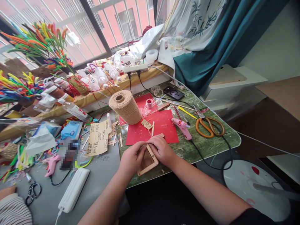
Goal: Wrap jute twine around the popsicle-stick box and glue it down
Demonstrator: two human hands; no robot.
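Observation:
A small open wooden frame [154, 163], with a brown panel inside, is tilted at the near edge of the green table. Around its left side curl the fingers of my left hand [133, 156]. My right hand [162, 150] grips the far right part, and both thumbs and fingertips meet near its top edge. What the fingertips press on is hidden. Just beyond my hands lie red sheets [164, 125] with a wooden craft stick [153, 128] and a scrap of sandpaper [147, 124] on them. To the right rests a pink glue gun [184, 128].
A large spool of twine [125, 107] stands behind the red sheets. Orange-handled scissors [208, 125] and a black phone [173, 93] lie right. On the left are sandpaper sheets [97, 139], a white power strip [73, 190] and another person's striped sleeve [15, 209]. A glue-gun cord hangs over the right edge.

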